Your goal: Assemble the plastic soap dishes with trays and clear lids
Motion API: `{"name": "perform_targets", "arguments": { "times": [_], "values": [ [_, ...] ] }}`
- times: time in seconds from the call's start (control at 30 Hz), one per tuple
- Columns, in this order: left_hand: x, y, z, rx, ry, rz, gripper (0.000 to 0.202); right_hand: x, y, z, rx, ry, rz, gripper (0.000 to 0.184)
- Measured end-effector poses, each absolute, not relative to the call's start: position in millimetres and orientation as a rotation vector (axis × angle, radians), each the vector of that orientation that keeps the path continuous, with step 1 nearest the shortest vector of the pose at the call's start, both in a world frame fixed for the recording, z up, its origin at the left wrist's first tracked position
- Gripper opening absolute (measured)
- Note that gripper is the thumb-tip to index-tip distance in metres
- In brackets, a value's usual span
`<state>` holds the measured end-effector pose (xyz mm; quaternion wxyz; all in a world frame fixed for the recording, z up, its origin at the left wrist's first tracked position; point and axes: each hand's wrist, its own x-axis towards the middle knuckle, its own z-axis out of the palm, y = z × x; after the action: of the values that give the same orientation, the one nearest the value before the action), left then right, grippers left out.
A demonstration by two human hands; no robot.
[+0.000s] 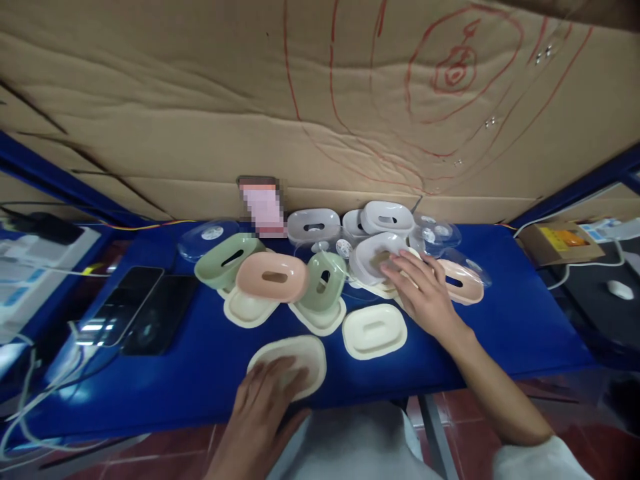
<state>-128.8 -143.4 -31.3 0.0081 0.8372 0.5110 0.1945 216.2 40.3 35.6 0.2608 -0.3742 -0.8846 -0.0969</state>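
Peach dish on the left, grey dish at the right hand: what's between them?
In the head view, a green slotted dish over a cream tray and a clear lid lie between the peach dish and the grey dish.

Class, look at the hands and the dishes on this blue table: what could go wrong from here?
The left hand is on the nearest cream tray, close to the blue table's front edge; a push might tip it off.
The right hand is at a grey dish crowded among other pieces; moving it could disturb them.
The peach dish overlaps another cream tray, so a knock may shift it.
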Motion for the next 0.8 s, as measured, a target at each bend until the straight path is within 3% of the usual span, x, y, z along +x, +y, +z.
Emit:
{"name": "perform_targets", "arguments": {
  "times": [0.17, 0.23, 0.3, 0.43, 0.63, 0.8],
  "values": [
    [-118.7, -139.9, -18.2, 2.557, 1.491, 0.861, 0.026, 204.5, -11.7, 5.9, -0.848, -2.530, -0.038, 0.038],
    [-113.2, -121.0, 3.5, 2.588, 1.471, 0.935, 0.025, 200.7, -36.9, -7.3, -0.876, -2.640, 0.066, 0.043],
    [-105.4, -88.3, 27.8, 2.656, 1.487, 1.010, 0.026, 200.3, -53.1, -15.2, -0.935, -2.669, 0.128, 0.043],
    [-81.8, 8.3, 63.3, 2.881, 1.367, 1.076, 0.024, 210.2, -63.4, -9.9, -0.917, -2.587, 0.216, 0.024],
    [-46.6, 121.3, 69.0, 2.809, 1.458, 0.676, 0.033, 221.2, -67.5, 12.0, -0.891, -2.211, 0.277, 0.022],
    [-45.3, 94.5, 65.4, 2.861, 1.456, 0.659, 0.042, 211.3, -35.6, 13.4, -0.908, -2.229, 0.024, 0.029]
  ]
}}
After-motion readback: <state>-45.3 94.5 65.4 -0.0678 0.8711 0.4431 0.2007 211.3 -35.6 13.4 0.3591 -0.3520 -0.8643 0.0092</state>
